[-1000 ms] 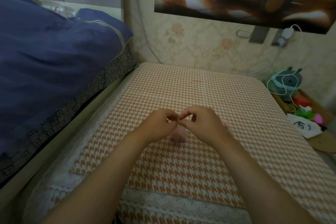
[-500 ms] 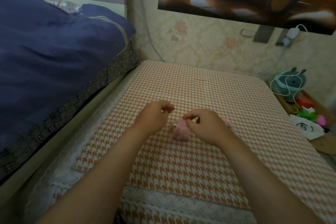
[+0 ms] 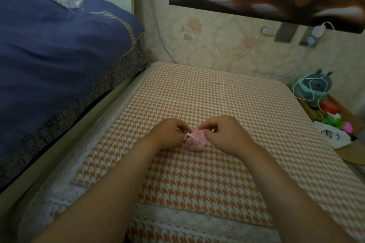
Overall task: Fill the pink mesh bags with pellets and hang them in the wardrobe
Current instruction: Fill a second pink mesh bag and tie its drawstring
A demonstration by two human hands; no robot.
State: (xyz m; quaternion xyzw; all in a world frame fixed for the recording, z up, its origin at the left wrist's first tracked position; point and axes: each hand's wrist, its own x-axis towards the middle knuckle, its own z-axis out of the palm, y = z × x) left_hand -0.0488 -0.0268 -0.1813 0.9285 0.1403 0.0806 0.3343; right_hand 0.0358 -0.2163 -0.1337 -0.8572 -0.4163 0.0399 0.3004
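A small pink mesh bag [image 3: 194, 142] lies bulging on the orange houndstooth cushion [image 3: 207, 94], between my two hands. My left hand [image 3: 170, 133] pinches the bag's thin pink drawstring at its left side, fingers curled. My right hand [image 3: 223, 134] pinches the bag's top edge with thumb and forefinger. A bit of another pink thing [image 3: 247, 130] peeks out behind my right hand, mostly hidden. No loose pellets or wardrobe are in view.
A dark blue quilt [image 3: 49, 61] on a bed rises along the left. The wallpapered wall [image 3: 217, 41] stands behind the cushion. At the right, a box [image 3: 335, 116] holds a teal plush toy, white cable and colourful bits. White lace trim [image 3: 187, 221] runs along the cushion's near edge.
My hands were pressed together over the bag, then drew apart; now both pinch at the bag again, the left on its drawstring. The bag shows more between them.
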